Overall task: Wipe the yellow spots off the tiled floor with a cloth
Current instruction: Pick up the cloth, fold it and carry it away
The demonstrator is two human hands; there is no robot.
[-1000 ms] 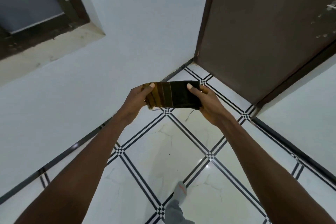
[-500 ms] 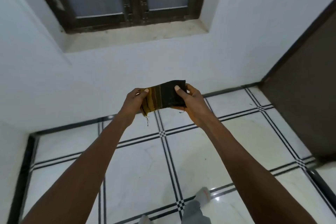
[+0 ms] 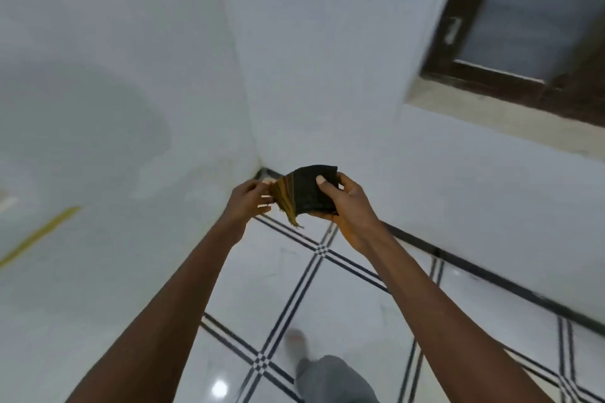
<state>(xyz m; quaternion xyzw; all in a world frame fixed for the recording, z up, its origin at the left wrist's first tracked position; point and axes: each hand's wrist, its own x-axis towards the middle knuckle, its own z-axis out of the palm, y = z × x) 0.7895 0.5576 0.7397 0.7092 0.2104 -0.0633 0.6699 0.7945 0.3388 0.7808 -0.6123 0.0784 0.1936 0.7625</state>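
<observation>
Paint, a thin yellow streak (image 3: 39, 234), slants across the plain white wall (image 3: 114, 108) at the far left, blurred and low on the wall. Next to the right comes the left hand (image 3: 246, 203), raised in front of the room's corner with its bare forearm running down to the lower left. Its fingers sit at the brown-and-yellow striped edge of the folded dark cloth (image 3: 309, 195), though blur keeps me from telling whether they pinch that edge or only touch it. The cloth is held up in the air between the two hands, well above the floor, with a frayed yellowish corner hanging down at its lower left. The right hand (image 3: 348, 206) grips the dark part of the cloth, thumb pressed on the front face and fingers curled behind it. Below the hands lies the glossy white tiled floor (image 3: 343, 304) with thin black double lines crossing it; no yellow spot is discernible on the visible tiles. A foot and a grey trouser leg (image 3: 330, 379) show at the bottom. At the upper right a dark brown wooden window frame (image 3: 491, 75) sits above a pale sill.
</observation>
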